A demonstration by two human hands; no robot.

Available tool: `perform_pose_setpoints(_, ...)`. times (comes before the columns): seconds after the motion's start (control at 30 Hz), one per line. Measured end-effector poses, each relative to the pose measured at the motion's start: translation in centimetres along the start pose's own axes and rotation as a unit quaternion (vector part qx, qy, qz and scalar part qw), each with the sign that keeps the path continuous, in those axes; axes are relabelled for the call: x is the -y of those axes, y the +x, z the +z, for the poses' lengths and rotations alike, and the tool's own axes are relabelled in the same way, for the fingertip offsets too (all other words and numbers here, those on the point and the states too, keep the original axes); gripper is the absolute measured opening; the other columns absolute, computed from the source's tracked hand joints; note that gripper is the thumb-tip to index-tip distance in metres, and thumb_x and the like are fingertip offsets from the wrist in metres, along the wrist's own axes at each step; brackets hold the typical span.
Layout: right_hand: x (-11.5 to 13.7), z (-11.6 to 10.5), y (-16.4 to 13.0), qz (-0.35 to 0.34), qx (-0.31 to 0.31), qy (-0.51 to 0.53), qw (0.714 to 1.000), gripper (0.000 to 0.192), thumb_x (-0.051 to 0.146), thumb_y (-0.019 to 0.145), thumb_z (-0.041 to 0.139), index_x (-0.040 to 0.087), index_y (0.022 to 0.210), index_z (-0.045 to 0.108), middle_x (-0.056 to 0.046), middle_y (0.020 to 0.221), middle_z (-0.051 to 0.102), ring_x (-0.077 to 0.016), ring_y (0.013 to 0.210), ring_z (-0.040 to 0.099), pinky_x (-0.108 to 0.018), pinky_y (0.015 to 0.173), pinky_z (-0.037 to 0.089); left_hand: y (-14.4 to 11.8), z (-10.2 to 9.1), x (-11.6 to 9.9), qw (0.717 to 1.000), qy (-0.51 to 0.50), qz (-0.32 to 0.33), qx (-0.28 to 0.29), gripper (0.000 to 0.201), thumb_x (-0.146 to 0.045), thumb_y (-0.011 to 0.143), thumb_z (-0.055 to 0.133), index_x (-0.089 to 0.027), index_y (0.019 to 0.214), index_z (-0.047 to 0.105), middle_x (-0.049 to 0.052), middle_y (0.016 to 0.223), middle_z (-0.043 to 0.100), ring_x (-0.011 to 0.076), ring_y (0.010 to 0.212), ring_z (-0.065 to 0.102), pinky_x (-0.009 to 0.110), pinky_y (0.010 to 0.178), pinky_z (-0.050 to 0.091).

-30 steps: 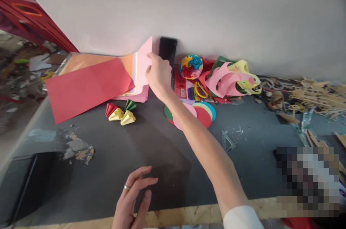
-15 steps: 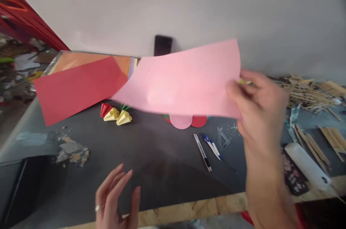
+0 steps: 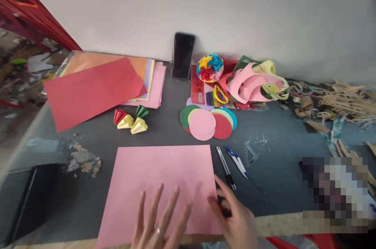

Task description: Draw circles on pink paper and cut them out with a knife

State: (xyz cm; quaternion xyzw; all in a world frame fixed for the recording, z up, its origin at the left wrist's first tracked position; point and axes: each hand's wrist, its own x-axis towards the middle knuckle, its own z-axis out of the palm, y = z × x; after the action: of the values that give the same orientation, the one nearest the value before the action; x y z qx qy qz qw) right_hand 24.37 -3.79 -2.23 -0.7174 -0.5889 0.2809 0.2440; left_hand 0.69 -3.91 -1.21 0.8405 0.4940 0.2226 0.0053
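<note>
A pink sheet of paper (image 3: 158, 170) lies flat along the front of the dark tabletop, its lower edge reaching the wooden rim. Over its lower middle, my left hand (image 3: 161, 221) is spread with the fingers apart and a ring on one of them. My right hand (image 3: 235, 217) is closed at the sheet's right edge, thumb over the paper and fingers curled beside it. Just beyond that edge lie a utility knife (image 3: 225, 167) and a blue-and-white compass (image 3: 236, 162). Paper circles (image 3: 202, 123) in several colours are piled behind the sheet.
Folded paper cones (image 3: 132, 121) sit left of the circles. A red sheet (image 3: 95, 94) rests on stacked coloured paper (image 3: 155, 84). A phone (image 3: 183, 56) leans on the wall near a colourful paper ball (image 3: 210, 68) and pink offcuts (image 3: 249, 84). Wooden sticks (image 3: 349, 104) clutter the right.
The pink sheet has come down from mid-air onto the tabletop, carried by my right hand. My left hand has moved right, over the paper. The stacked paper, circles and offcuts behind are now uncovered.
</note>
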Motion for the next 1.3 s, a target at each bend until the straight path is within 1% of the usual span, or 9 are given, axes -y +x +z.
perform_pose_setpoints(0.13, -1.2, -2.2, 1.2, -0.084, -0.089, -0.144, 0.982, 0.041, 0.046, 0.096, 0.064, 0.04, 0.137, 0.065, -0.002, 0.108, 0.078, -0.0267, 0.085, 0.078, -0.036, 0.064, 0.064, -0.1, 2.1, 1.4, 0.996, 0.062, -0.009, 0.058, 0.062, -0.031, 0.086, 0.068, -0.029, 0.147, 0.056, 0.003, 0.153, 0.059, 0.0375, 0.155, 0.035, 0.067, 0.133, 0.013)
perform_pose_setpoints(0.33, -4.3, -6.0, 5.6, -0.039, -0.239, -0.273, 0.931, 0.039, 0.049, 0.102, 0.057, 0.029, 0.132, 0.07, -0.007, 0.112, 0.074, -0.0262, 0.101, 0.072, -0.038, 0.084, 0.055, -0.1, 3.0, 0.7, 0.996, 0.064, 0.014, 0.06, 0.07, -0.041, 0.084, 0.073, -0.031, 0.15, 0.051, 0.008, 0.158, 0.053, 0.0429, 0.156, 0.03, 0.078, 0.127, 0.012)
perform_pose_setpoints(0.43, -6.3, -6.8, 7.5, -0.024, -0.212, -0.32, 0.923, 0.057, 0.063, 0.099, 0.052, 0.022, 0.134, 0.068, -0.015, 0.12, 0.068, -0.0323, 0.109, 0.066, -0.044, 0.09, 0.053, 0.5, 3.1, 0.3, 0.993, 0.072, 0.053, 0.077, 0.083, -0.041, 0.076, 0.078, -0.033, 0.153, 0.047, 0.012, 0.157, 0.054, 0.0449, 0.158, 0.023, 0.079, 0.126, 0.007)
perform_pose_setpoints(0.53, -8.1, -7.5, 9.0, 0.01, -0.17, -0.296, 0.94, 0.068, 0.075, 0.093, 0.048, 0.019, 0.127, 0.067, -0.017, 0.12, 0.065, -0.0349, 0.108, 0.064, -0.047, 0.087, 0.053, 1.0, 3.0, 0.2, 0.988, 0.069, 0.098, 0.093, 0.09, -0.032, 0.069, 0.078, -0.032, 0.153, 0.046, 0.013, 0.157, 0.054, 0.0468, 0.158, 0.022, 0.08, 0.126, 0.005)
perform_pose_setpoints(0.73, -9.8, -8.9, 10.6, 0.083, -0.111, -0.17, 0.976, 0.061, 0.075, 0.08, 0.067, 0.022, 0.11, 0.057, -0.01, 0.107, 0.07, -0.0285, 0.091, 0.068, -0.041, 0.08, 0.052, 1.4, 3.0, 0.2, 0.986, 0.086, 0.115, 0.079, 0.088, -0.026, 0.069, 0.075, -0.032, 0.152, 0.048, 0.015, 0.153, 0.057, 0.0474, 0.157, 0.025, 0.08, 0.125, 0.01)
perform_pose_setpoints(0.87, -8.1, -8.6, 10.3, 0.083, -0.119, -0.047, 0.988, 0.045, 0.059, 0.092, 0.061, 0.023, 0.117, 0.052, -0.006, 0.098, 0.074, -0.0235, 0.087, 0.072, -0.034, 0.079, 0.054, 1.6, 2.9, -0.2, 0.986, 0.091, 0.112, 0.08, 0.086, -0.031, 0.07, 0.075, -0.032, 0.152, 0.049, 0.014, 0.154, 0.057, 0.0471, 0.157, 0.026, 0.08, 0.125, 0.01)
perform_pose_setpoints(1.0, -5.0, -7.8, 9.3, 0.007, -0.166, -0.002, 0.986, 0.035, 0.04, 0.102, 0.047, 0.023, 0.129, 0.062, -0.006, 0.098, 0.071, -0.0183, 0.086, 0.071, -0.03, 0.079, 0.056, 2.1, 2.6, -0.5, 0.987, 0.092, 0.101, 0.09, 0.081, -0.034, 0.074, 0.075, -0.036, 0.151, 0.049, 0.01, 0.155, 0.056, 0.0434, 0.157, 0.028, 0.077, 0.127, 0.01)
perform_pose_setpoints(1.1, -3.4, -7.4, 8.2, -0.044, -0.127, -0.037, 0.99, 0.038, 0.029, 0.102, 0.041, 0.027, 0.126, 0.07, -0.006, 0.108, 0.067, -0.0152, 0.08, 0.067, -0.028, 0.076, 0.058, 2.1, 2.7, -0.4, 0.988, 0.083, 0.094, 0.088, 0.076, -0.046, 0.08, 0.074, -0.036, 0.151, 0.049, 0.01, 0.156, 0.056, 0.0422, 0.158, 0.026, 0.076, 0.128, 0.009)
perform_pose_setpoints(1.3, -1.9, -5.9, 6.2, -0.053, -0.029, -0.055, 0.997, 0.04, 0.031, 0.102, 0.048, 0.031, 0.139, 0.061, -0.004, 0.111, 0.074, -0.0148, 0.075, 0.074, -0.025, 0.069, 0.062, 0.9, 2.5, 1.0, 0.989, 0.084, 0.063, 0.099, 0.087, -0.067, 0.077, 0.07, -0.036, 0.154, 0.044, 0.009, 0.16, 0.052, 0.0404, 0.16, 0.019, 0.075, 0.129, 0.006)
